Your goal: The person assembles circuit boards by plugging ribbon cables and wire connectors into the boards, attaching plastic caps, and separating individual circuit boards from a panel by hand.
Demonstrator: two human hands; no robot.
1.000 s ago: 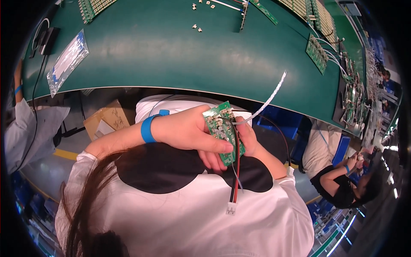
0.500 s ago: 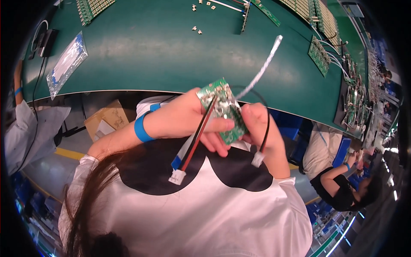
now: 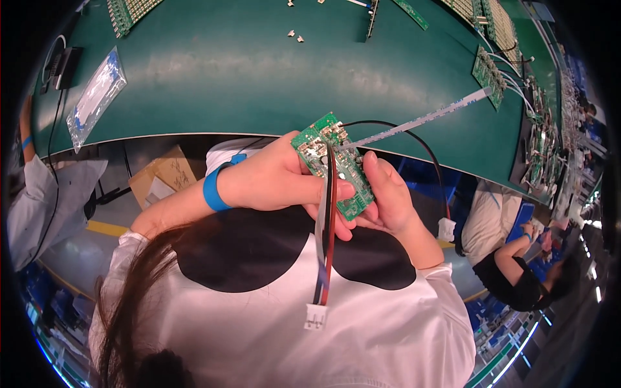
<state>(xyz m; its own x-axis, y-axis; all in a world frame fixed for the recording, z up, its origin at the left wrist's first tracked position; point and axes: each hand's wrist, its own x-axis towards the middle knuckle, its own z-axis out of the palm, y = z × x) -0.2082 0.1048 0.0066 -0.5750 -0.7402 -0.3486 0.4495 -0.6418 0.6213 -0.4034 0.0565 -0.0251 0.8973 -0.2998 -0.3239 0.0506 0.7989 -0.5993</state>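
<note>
Between both hands, over my lap by the table's near edge, I hold a green circuit board (image 3: 354, 173) tilted with its parts side up. My left hand (image 3: 291, 178), with a blue wrist band (image 3: 213, 187), grips its left side, thumb across the face. On its right edge my right hand (image 3: 389, 194) closes, thumb raised along the side. A bundle of red, black and white wires hangs from the board to a white connector (image 3: 315, 317). A pale flat ribbon cable (image 3: 427, 120) sticks out to the right. One black wire (image 3: 428, 149) arcs over to another white plug (image 3: 446, 229).
On the green table (image 3: 213, 77) lie a clear plastic bag (image 3: 97, 97), tiny connectors (image 3: 295, 36) and a wired board (image 3: 489, 76). Board panels (image 3: 131, 14) line the far edge. A cardboard box (image 3: 162, 178) stands below at left. Another person (image 3: 511, 271) sits at right.
The board has turned more face-up in my hands. The ribbon cable has swung down to the right, the wire bundle hangs straighter and lower, and the black wire's plug has moved right.
</note>
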